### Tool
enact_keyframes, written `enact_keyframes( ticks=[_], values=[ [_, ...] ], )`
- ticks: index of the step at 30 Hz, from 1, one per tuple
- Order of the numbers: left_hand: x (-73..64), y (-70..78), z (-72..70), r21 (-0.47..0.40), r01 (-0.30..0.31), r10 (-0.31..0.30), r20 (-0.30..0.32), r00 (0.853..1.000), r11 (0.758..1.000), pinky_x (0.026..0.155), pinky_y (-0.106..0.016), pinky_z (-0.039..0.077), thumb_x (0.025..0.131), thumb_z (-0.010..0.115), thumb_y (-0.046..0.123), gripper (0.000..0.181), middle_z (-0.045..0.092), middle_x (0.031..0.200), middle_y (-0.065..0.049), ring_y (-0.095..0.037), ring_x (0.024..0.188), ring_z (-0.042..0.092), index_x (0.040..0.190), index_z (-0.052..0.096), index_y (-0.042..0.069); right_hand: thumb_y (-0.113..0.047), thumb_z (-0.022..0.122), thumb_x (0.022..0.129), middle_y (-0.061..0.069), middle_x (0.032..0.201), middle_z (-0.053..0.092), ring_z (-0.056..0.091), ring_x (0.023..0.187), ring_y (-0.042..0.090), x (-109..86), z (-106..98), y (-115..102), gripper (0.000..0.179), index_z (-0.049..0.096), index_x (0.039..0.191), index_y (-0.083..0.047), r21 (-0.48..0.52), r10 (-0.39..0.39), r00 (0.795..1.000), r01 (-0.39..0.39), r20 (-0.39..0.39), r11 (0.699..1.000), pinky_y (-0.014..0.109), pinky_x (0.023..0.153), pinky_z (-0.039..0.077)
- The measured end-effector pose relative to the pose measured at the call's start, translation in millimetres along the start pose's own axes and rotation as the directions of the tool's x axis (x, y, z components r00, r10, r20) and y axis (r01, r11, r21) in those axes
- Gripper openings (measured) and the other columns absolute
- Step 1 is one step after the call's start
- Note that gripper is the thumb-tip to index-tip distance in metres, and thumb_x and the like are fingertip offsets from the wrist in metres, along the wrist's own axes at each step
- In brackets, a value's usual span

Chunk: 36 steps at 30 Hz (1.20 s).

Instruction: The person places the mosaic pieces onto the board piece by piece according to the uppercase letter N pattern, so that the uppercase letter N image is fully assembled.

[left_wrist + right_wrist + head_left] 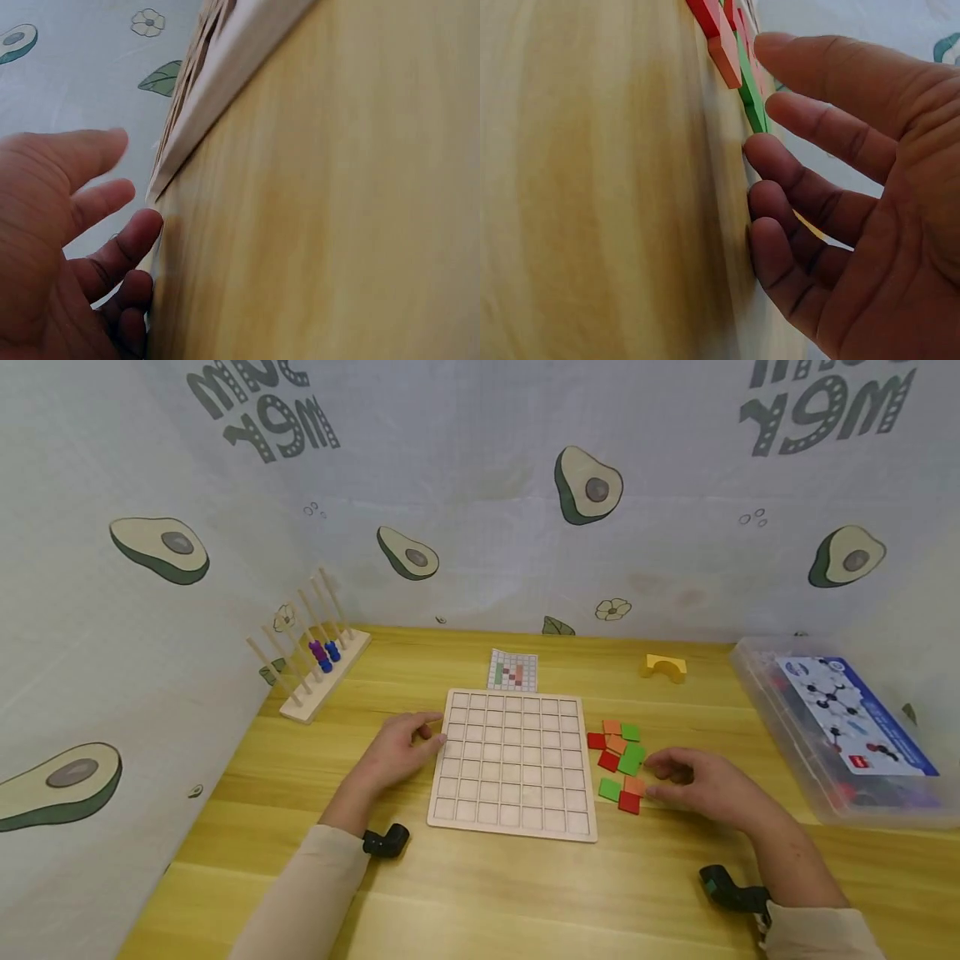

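A square wooden grid board (512, 770) with rows of shallow square cells lies flat in the middle of the table. At its left edge is my left hand (397, 747), thumb and index fingertip right by the rim, the fingers loosely bent around nothing. Several thin square tiles in green (631, 760), orange (633, 786) and red (628, 802) lie loose and partly overlapping to the right of the board. Just right of these tiles rests my right hand (705, 785), with fingers bent and parted; the right wrist view shows its lower fingertips (769, 236) at the tabletop, nothing between them.
A small printed grid card (513, 671) with coloured squares sits behind the board. Back left stands a wooden peg rack (330, 681) with purple and blue beads. A yellow arch block (665, 667) is at the back right, near a clear plastic box (798, 752) with a blue-white label.
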<state>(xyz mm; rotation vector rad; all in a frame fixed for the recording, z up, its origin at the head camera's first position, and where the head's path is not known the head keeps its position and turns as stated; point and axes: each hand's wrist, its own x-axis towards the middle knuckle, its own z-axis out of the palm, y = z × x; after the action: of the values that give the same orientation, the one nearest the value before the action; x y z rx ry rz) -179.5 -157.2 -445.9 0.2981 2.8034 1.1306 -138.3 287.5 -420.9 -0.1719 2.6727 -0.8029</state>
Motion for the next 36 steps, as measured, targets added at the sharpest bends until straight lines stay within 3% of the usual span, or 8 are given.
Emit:
enact_keyframes(
  ticks=[5, 9, 16, 24, 36],
  values=[
    [-3.6, -1.8, 6.5, 0.069, -0.009, 0.011, -0.018, 1.0, 0.998, 0.083, -0.038, 0.032, 0.098, 0.068, 0.033, 0.042, 0.059, 0.092, 0.0, -0.022, 0.093, 0.045, 0.137, 0.066, 0.02, -0.039, 0.079, 0.088, 0.008, 0.116, 0.067, 0.058, 0.103, 0.024, -2.2, 4.0, 1.6, 0.045, 0.07, 0.122, -0.011, 0.0, -0.012, 1.0, 0.012, 0.001, 1.0, 0.042, 0.089, 0.049],
    [-5.5, -5.4, 12.6, 0.104, -0.051, 0.057, -0.053, 0.997, 0.993, 0.08, -0.038, 0.026, 0.098, 0.068, 0.032, 0.039, 0.053, 0.086, 0.001, -0.021, 0.084, 0.038, 0.136, 0.068, 0.022, -0.039, 0.08, 0.087, 0.008, 0.115, 0.066, 0.057, 0.103, 0.025, -3.4, 7.2, 1.5, 0.044, 0.071, 0.12, -0.012, -0.014, -0.009, 1.0, 0.009, -0.002, 1.0, 0.045, 0.091, 0.048],
    [-7.5, -10.5, 21.6, 0.162, -0.08, 0.102, -0.132, 0.986, 0.984, 0.078, -0.035, 0.027, 0.099, 0.066, 0.033, 0.037, 0.057, 0.086, 0.003, -0.018, 0.082, 0.039, 0.135, 0.069, 0.022, -0.034, 0.081, 0.086, 0.008, 0.111, 0.067, 0.058, 0.1, 0.025, -1.4, 10.7, -0.3, 0.036, 0.073, 0.114, -0.012, -0.052, -0.049, 0.998, 0.048, -0.032, 0.998, 0.047, 0.09, 0.048],
    [-9.0, -10.9, 22.9, 0.176, -0.086, 0.114, -0.156, 0.981, 0.981, 0.078, -0.034, 0.029, 0.098, 0.067, 0.033, 0.038, 0.061, 0.088, 0.002, -0.017, 0.083, 0.041, 0.134, 0.069, 0.022, -0.028, 0.081, 0.087, 0.006, 0.104, 0.065, 0.055, 0.095, 0.022, -2.2, 12.0, -4.4, 0.028, 0.073, 0.109, -0.012, -0.037, -0.051, 0.998, 0.049, -0.037, 0.998, 0.042, 0.085, 0.048],
    [-9.6, -8.3, 22.6, 0.186, -0.077, 0.108, -0.163, 0.981, 0.979, 0.078, -0.034, 0.03, 0.097, 0.069, 0.033, 0.038, 0.062, 0.088, 0.002, -0.017, 0.082, 0.041, 0.133, 0.07, 0.022, -0.032, 0.078, 0.09, 0.004, 0.101, 0.064, 0.054, 0.092, 0.021, -3.3, 9.7, -5.2, 0.03, 0.072, 0.111, -0.011, -0.042, -0.035, 0.999, 0.034, -0.025, 0.999, 0.038, 0.081, 0.047]
  ],
)
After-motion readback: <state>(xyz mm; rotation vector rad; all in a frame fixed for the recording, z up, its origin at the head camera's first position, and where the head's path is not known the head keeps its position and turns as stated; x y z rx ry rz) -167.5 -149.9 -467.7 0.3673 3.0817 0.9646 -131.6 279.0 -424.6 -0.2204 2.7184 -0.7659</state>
